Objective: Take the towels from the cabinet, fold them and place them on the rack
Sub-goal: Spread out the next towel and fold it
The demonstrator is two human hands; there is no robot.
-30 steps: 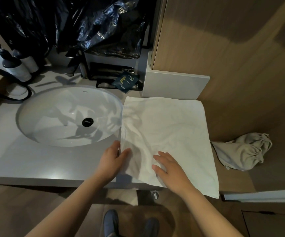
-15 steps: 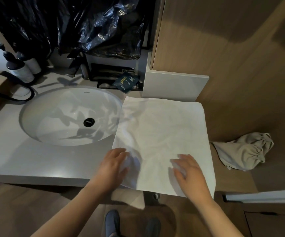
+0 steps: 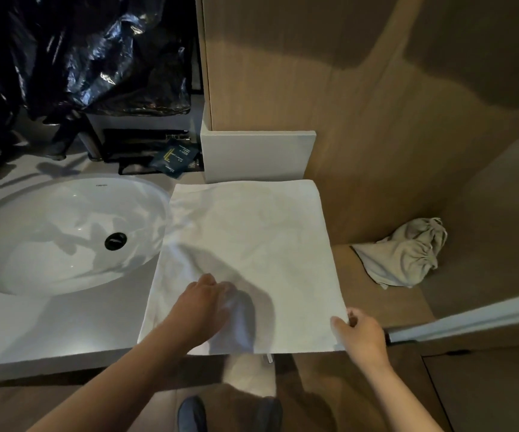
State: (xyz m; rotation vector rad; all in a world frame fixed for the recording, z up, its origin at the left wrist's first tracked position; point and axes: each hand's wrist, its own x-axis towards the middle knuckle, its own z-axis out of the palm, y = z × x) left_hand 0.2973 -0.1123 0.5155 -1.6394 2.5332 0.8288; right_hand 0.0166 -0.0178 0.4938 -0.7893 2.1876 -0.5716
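A white towel (image 3: 252,244) lies spread flat on the grey counter (image 3: 49,325), to the right of the sink, its near edge at the counter's front. My left hand (image 3: 202,304) rests flat on the towel's near middle, fingers pointing away from me. My right hand (image 3: 361,332) pinches the towel's near right corner, thumb on top. A crumpled beige cloth (image 3: 407,254) lies on the wooden shelf to the right.
An oval white sink (image 3: 49,232) fills the counter's left. Behind it are black plastic bags (image 3: 80,51), a dark rack with a small dark packet (image 3: 174,157), and a white block (image 3: 258,155). A wooden wall (image 3: 345,88) rises at the right. My shoes show below.
My right hand slid from the towel's near middle to its near right corner and took hold of it. My left hand moved from the left edge onto the towel's middle. The towel flattened.
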